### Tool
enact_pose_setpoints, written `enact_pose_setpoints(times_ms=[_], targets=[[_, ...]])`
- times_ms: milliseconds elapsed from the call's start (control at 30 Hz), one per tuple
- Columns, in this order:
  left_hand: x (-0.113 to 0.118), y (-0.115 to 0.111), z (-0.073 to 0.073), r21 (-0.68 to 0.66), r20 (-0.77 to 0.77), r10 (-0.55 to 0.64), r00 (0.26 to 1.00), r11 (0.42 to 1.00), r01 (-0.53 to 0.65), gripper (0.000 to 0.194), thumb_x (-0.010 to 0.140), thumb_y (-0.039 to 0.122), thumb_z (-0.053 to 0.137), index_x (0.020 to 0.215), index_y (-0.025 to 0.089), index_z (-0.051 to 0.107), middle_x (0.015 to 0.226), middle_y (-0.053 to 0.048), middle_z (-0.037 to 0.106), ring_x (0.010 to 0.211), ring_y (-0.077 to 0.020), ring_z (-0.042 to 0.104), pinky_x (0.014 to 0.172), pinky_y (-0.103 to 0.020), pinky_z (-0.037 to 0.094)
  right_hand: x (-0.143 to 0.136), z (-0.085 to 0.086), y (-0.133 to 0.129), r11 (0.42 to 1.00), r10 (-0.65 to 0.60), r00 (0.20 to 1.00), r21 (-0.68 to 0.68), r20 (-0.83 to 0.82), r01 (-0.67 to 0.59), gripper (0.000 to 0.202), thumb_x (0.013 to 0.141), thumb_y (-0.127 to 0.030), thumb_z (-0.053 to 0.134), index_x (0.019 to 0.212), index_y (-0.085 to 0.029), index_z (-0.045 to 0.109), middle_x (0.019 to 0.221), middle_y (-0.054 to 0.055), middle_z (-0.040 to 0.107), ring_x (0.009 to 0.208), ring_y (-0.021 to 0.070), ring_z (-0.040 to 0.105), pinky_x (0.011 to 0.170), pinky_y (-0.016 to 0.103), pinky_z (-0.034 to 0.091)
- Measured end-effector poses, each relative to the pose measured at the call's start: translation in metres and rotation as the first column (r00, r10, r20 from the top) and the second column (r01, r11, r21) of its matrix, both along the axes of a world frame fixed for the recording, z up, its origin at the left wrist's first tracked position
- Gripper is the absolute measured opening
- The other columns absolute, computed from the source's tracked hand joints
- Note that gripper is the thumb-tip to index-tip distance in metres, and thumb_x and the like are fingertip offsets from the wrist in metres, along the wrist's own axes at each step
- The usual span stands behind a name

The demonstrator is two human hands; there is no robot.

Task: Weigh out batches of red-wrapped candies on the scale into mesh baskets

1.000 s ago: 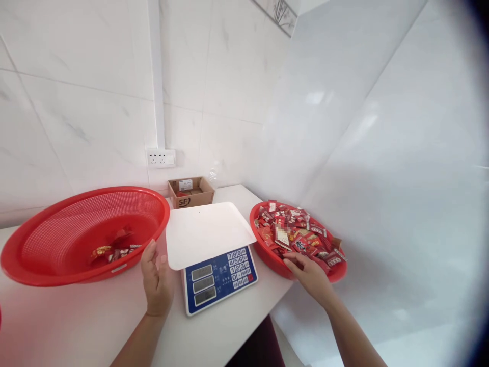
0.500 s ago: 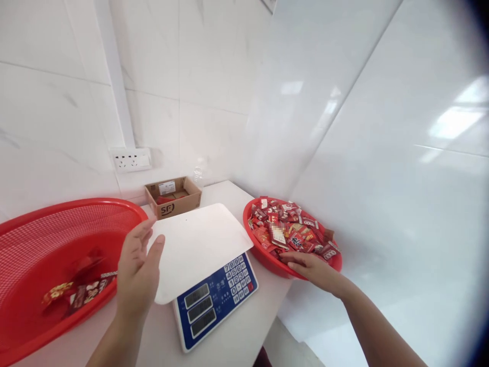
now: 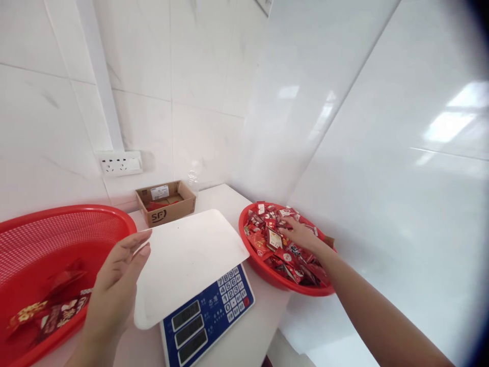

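Observation:
My left hand [image 3: 118, 285] is raised beside the left edge of the scale's white tray [image 3: 191, 260], fingers apart, with nothing in it. My right hand [image 3: 300, 234] reaches over the red basket [image 3: 267, 272] on the right, its fingers spread over the red packets [image 3: 292, 262] heaped inside. No packet shows in its grip. The blue and white scale [image 3: 210, 306] has a keypad and three dark displays, and its tray is bare. A larger red basket [image 3: 114, 216] on the left holds a few red packets [image 3: 63, 311].
A small cardboard box [image 3: 168, 211] with something red inside stands behind the scale near the wall. A clear plastic item [image 3: 193, 177] is beside it. The white table [image 3: 225, 196] meets tiled walls, with a socket panel [image 3: 120, 163] at the left.
My right hand has moved from the basket's near edge up and deeper over the packets. My left hand has shifted slightly left and down in view, as has the scale.

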State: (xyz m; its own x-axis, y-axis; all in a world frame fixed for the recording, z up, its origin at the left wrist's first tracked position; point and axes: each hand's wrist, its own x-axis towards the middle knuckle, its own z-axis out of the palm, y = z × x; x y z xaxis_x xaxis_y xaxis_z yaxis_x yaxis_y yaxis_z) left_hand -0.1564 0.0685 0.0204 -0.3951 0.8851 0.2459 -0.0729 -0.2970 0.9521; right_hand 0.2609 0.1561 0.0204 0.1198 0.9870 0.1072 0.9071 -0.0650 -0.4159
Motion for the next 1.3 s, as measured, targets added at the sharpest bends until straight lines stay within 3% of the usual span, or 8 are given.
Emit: enact_pose_setpoints(times_ms=[133,333,467,600,767,967,1133,1300], targets=[[-0.002,0.002,0.004,-0.019,0.027,0.026,0.999,0.999,-0.026,0.035,0.073,0.044,0.067,0.101,0.025,0.063,0.113,-0.002,0.063,0.112,-0.0241,0.055,0.090,-0.035,0.049,0.004,-0.014,0.011,0.993,0.021,0.996,-0.118,0.081,-0.011,0.054,0.080,-0.031,0.055,0.130,-0.012,0.049,0.134,0.015,0.050,0.125,0.0289,0.045,0.103,0.043,0.034],[-0.005,0.002,0.004,-0.016,-0.012,0.035,0.999,0.999,-0.035,0.036,0.072,0.047,0.067,0.101,0.025,0.063,0.113,-0.003,0.064,0.111,-0.0239,0.055,0.102,-0.042,0.039,-0.004,-0.005,-0.003,0.946,0.256,0.965,-0.190,-0.050,-0.261,0.038,0.083,-0.036,0.048,0.117,-0.025,0.061,0.121,0.003,0.062,0.110,0.0225,0.057,0.094,0.035,0.044],[-0.006,0.003,0.003,-0.007,-0.042,0.034,0.999,0.999,-0.035,0.037,0.073,0.046,0.067,0.102,0.024,0.063,0.114,-0.005,0.064,0.110,-0.0244,0.056,0.101,-0.044,0.040,0.009,0.000,-0.003,0.967,0.182,0.983,-0.182,0.011,-0.177,0.044,0.079,-0.037,0.052,0.120,-0.023,0.059,0.124,0.006,0.060,0.111,0.0247,0.057,0.095,0.037,0.043],[-0.006,0.003,0.002,-0.019,-0.067,0.019,0.998,1.000,-0.020,0.036,0.073,0.045,0.066,0.102,0.023,0.063,0.113,-0.005,0.064,0.106,-0.0240,0.058,0.095,-0.041,0.046,0.016,-0.011,-0.005,0.967,0.160,0.975,-0.223,0.154,-0.123,0.052,0.072,-0.038,0.060,0.121,-0.020,0.059,0.130,0.011,0.055,0.120,0.0309,0.049,0.101,0.043,0.037],[-0.004,0.003,0.001,-0.008,-0.117,0.018,0.993,1.000,-0.019,0.036,0.073,0.047,0.065,0.099,0.023,0.063,0.111,-0.005,0.065,0.108,-0.0251,0.057,0.095,-0.041,0.045,0.008,-0.022,-0.013,0.973,0.187,0.977,-0.157,0.099,-0.170,0.035,0.077,-0.037,0.053,0.106,-0.021,0.066,0.110,0.008,0.066,0.103,0.0257,0.060,0.091,0.037,0.044],[-0.005,0.003,0.001,-0.048,-0.166,0.007,0.986,0.999,-0.015,0.041,0.071,0.052,0.065,0.100,0.023,0.064,0.110,-0.006,0.065,0.107,-0.0278,0.058,0.092,-0.045,0.047,0.009,0.001,-0.009,0.999,0.033,0.999,0.000,-0.039,-0.033,0.026,0.076,-0.044,0.049,0.077,-0.023,0.065,0.078,0.001,0.069,0.076,0.0204,0.061,0.071,0.031,0.047],[-0.007,0.002,0.001,-0.034,-0.187,0.003,0.982,0.999,-0.009,0.039,0.073,0.049,0.064,0.101,0.023,0.064,0.110,-0.006,0.065,0.107,-0.0270,0.058,0.091,-0.043,0.049,0.007,0.025,-0.002,0.994,-0.038,0.993,0.098,-0.108,0.049,0.028,0.074,-0.045,0.051,0.077,-0.022,0.065,0.075,0.001,0.069,0.073,0.0211,0.061,0.069,0.032,0.047],[-0.009,0.001,0.003,-0.023,-0.192,0.003,0.981,1.000,-0.008,0.036,0.074,0.048,0.063,0.100,0.023,0.064,0.110,-0.005,0.065,0.107,-0.0265,0.058,0.091,-0.042,0.049,0.002,0.027,0.002,0.994,-0.024,0.985,0.101,-0.173,0.041,0.024,0.072,-0.039,0.054,0.083,-0.022,0.066,0.087,0.003,0.071,0.084,0.0238,0.063,0.080,0.036,0.047]])
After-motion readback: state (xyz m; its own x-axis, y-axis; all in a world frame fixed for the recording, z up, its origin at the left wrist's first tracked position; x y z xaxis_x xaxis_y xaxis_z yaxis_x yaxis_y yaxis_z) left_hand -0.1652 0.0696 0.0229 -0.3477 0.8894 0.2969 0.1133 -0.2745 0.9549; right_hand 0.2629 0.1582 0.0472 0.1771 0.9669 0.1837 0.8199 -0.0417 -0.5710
